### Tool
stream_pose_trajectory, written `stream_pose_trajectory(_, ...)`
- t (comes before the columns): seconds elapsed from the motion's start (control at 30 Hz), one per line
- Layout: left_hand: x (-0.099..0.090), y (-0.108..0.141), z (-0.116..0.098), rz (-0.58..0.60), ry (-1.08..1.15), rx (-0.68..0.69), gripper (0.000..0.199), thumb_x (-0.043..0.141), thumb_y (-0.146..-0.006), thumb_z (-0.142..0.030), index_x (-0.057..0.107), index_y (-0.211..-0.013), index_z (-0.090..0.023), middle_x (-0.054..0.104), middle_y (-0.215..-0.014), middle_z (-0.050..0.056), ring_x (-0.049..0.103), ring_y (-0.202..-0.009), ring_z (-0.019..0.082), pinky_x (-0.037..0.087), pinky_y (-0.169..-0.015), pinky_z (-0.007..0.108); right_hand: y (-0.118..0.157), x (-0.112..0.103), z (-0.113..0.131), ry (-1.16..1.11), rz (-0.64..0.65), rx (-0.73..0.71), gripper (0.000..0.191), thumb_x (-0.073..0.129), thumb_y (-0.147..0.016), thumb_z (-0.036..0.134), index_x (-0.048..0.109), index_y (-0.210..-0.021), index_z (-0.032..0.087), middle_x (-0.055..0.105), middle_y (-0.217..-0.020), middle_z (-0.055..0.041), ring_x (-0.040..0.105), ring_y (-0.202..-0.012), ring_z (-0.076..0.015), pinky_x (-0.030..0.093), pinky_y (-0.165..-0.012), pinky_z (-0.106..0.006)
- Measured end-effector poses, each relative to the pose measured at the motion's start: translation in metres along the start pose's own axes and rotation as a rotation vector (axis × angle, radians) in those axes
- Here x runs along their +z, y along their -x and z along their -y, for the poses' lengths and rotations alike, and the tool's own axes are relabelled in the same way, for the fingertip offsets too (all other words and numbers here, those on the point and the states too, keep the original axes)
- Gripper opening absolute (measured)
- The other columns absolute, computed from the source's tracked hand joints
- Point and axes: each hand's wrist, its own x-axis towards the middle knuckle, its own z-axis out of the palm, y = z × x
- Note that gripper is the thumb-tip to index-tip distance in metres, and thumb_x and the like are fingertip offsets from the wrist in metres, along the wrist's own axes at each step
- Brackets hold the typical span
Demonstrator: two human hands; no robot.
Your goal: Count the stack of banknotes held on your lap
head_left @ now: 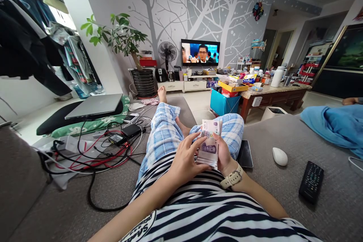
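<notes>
- stack of banknotes (208, 147): purplish notes bearing a printed portrait, held above the lap between both hands, close to the striped shirt (195, 211)
- right hand (224, 155): closed on the right edge of the stack, thumb laid on its upper face, pale watch (232, 179) at the wrist
- left hand (184, 155): arched and narrowed about the stack, fingertips on the printed face, thumb at the near end; its hold seems the lighter of the two
- done, as seen from where i stand: the notes are taken up and gathered into one bundle, both hands upon it
- left, in my judgement: the near edges look slightly staggered, so the bundle seems not fully squared; how many notes have been handled, and how many remain, i cannot tell
- about the hands: dark flat device (245, 154) beside the plaid trousers (163, 128), then white mouse (280, 156) and black remote control (311, 182), all resting on the grey sofa (263, 140)
- farther off: worktop (272, 91) crowded with containers, white jug (277, 77) among them
</notes>
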Motion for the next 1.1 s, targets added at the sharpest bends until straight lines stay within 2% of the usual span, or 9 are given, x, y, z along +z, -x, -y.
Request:
stream_pose_trajectory(0.27, 0.001, 0.001, 0.003, -0.016, -0.011, 0.026, 0.087, 0.078, -0.065, -0.053, 0.04, -0.14, -0.028, 0.041, -0.145, 0.014, 0.04, -0.133, 0.032, 0.038, -0.107, 0.052, 0.0, -0.002, -0.002, -0.004, -0.021, 0.036, 0.034, 0.06, -0.082, 0.047, 0.063, -0.099, 0.017, 0.069, -0.078, -0.0054, 0.068, -0.076, -0.0224, 0.058, -0.07, -0.039)
stream_pose_trajectory(0.47, 0.001, 0.001, 0.0, -0.007, -0.079, 0.049, 0.082, 0.078, -0.067, -0.031, 0.04, -0.14, -0.027, 0.042, -0.146, 0.013, 0.039, -0.134, 0.032, 0.034, -0.109, 0.053, -0.001, 0.001, -0.001, -0.004, -0.005, -0.013, 0.033, 0.061, -0.081, 0.043, 0.063, -0.101, 0.017, 0.071, -0.084, -0.0062, 0.069, -0.082, -0.0233, 0.058, -0.073, -0.04)
stream_pose_trajectory(0.6, -0.001, 0.001, -0.004, 0.082, -0.109, 0.119, 0.078, 0.067, -0.073, -0.023, 0.036, -0.143, -0.025, 0.039, -0.15, 0.014, 0.032, -0.14, 0.03, 0.022, -0.114, 0.057, 0.0, 0.004, -0.001, 0.005, -0.025, -0.042, 0.033, 0.061, -0.08, 0.043, 0.064, -0.1, 0.018, 0.072, -0.088, -0.0065, 0.069, -0.089, -0.0239, 0.058, -0.076, -0.039)
stream_pose_trajectory(0.73, -0.004, -0.001, -0.009, 0.168, -0.149, 0.117, 0.088, 0.065, -0.07, -0.023, 0.027, -0.149, -0.02, 0.027, -0.157, 0.016, 0.021, -0.145, 0.032, 0.015, -0.115, 0.058, 0.003, 0.011, -0.003, 0.022, -0.019, -0.029, 0.041, 0.064, -0.079, 0.049, 0.064, -0.106, 0.019, 0.072, -0.094, -0.0076, 0.068, -0.096, -0.0243, 0.057, -0.081, -0.04)
stream_pose_trajectory(0.87, -0.007, -0.003, -0.013, 0.221, -0.189, 0.069, 0.099, 0.066, -0.064, -0.028, 0.02, -0.151, -0.017, 0.017, -0.161, 0.017, 0.016, -0.147, 0.034, 0.012, -0.115, 0.061, 0.008, 0.017, -0.005, 0.032, 0.003, 0.025, 0.049, 0.064, -0.078, 0.056, 0.063, -0.112, 0.02, 0.073, -0.102, -0.0089, 0.066, -0.103, -0.0262, 0.055, -0.088, -0.041)
stream_pose_trajectory(1.1, -0.012, -0.005, -0.017, 0.277, -0.219, 0.053, 0.098, 0.064, -0.066, -0.029, 0.02, -0.152, -0.017, 0.017, -0.161, 0.016, 0.015, -0.147, 0.032, 0.009, -0.115, 0.061, 0.009, 0.02, -0.005, 0.063, 0.047, 0.024, 0.054, 0.062, -0.08, 0.058, 0.062, -0.117, 0.019, 0.072, -0.107, -0.0098, 0.063, -0.109, -0.0271, 0.051, -0.094, -0.042)
